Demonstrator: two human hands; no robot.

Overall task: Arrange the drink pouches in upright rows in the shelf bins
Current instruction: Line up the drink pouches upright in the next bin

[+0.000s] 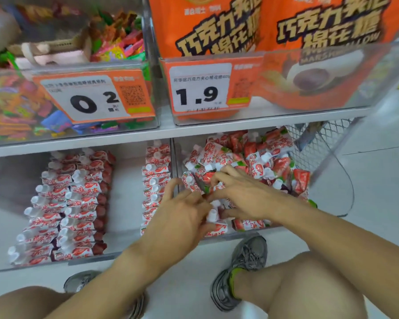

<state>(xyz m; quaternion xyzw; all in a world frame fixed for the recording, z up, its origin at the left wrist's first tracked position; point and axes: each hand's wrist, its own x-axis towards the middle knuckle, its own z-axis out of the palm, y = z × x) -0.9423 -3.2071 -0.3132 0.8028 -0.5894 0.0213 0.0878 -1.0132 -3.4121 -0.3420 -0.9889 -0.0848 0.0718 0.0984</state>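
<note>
Head view: at the front edge of the right shelf bin (pixel 258 232), the left hand (pixel 182 217) curls its fingers round a drink pouch (pixel 213 223) with its white cap up, long axis near upright. Just beyond and touching, the right hand (pixel 237 192) pinches among pouches, though what it holds I cannot tell. Farther back lies the loose heap (pixel 247 155), directly ahead of both hands and nearer the right one. Neat rows (pixel 62 208) stand in the left bin (pixel 83 261), well apart.
</note>
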